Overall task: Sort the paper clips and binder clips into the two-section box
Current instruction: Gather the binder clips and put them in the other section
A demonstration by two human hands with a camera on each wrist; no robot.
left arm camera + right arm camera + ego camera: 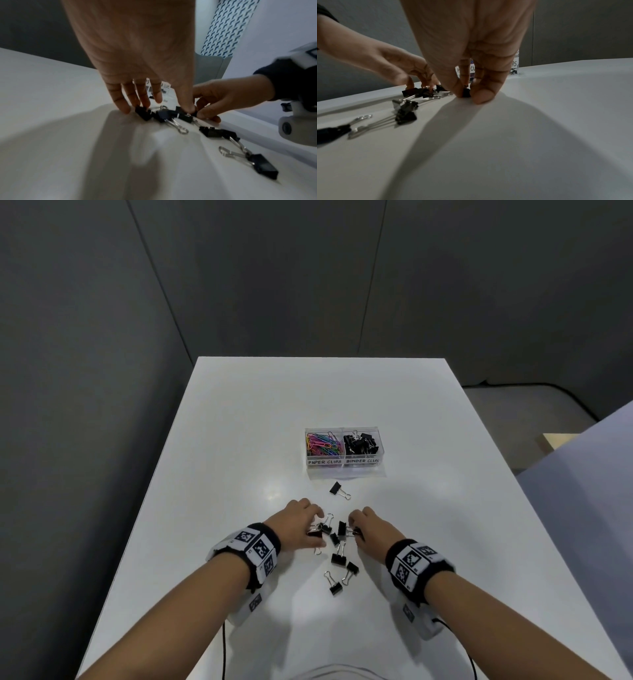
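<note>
A clear two-section box [343,470] stands mid-table, coloured paper clips [322,445] in its left section and black binder clips [362,444] in its right. Several loose binder clips [339,558] lie near the front, and one [337,489] lies alone closer to the box. My left hand [317,529] curls over a small cluster of them [161,115], fingertips on one side and thumb on the other. My right hand [354,530] pinches one binder clip [466,93] between thumb and fingers against the table. Both hands almost meet over the pile.
The white table [239,440] is bounded by dark grey walls behind and to the left. A pale panel [582,491] and a wooden edge [555,441] stand off its right side. Cables [224,652] hang from the wrist cameras near the front edge.
</note>
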